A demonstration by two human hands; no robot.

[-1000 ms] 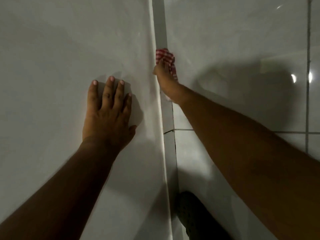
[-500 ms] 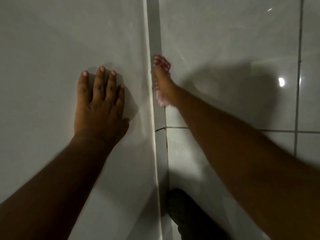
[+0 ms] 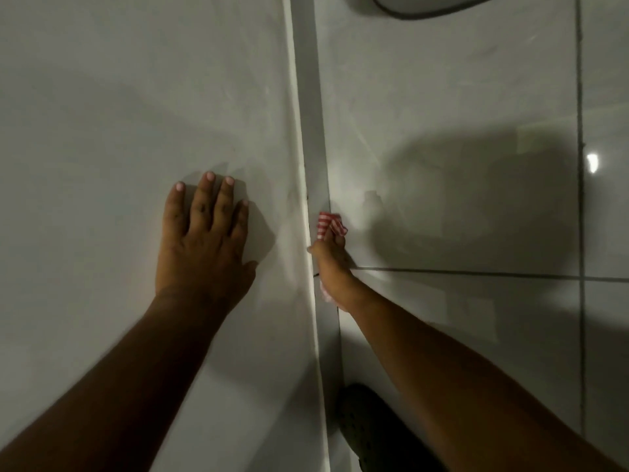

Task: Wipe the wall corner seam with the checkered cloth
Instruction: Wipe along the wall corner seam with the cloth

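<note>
right hand [image 3: 332,264] clenched on checkered cloth [image 3: 328,226] against corner seam [image 3: 311,131] | cloth had slid lower since a second ago; wiping under way | left hand [image 3: 204,240] open, flat on wall [image 3: 102,114]

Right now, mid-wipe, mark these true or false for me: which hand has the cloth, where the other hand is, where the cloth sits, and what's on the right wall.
1. The right hand holds the cloth. True.
2. The left hand grips a second cloth. False: it lies flat and open on the left wall, holding nothing.
3. The cloth is at the seam. True: it shows above the right hand, against the corner strip.
4. The cloth is plain blue. False: it is red and white checked.
5. The right wall is tiled, with grout lines. True.
6. The two hands touch. False: they are apart, one on each side of the seam.
</note>
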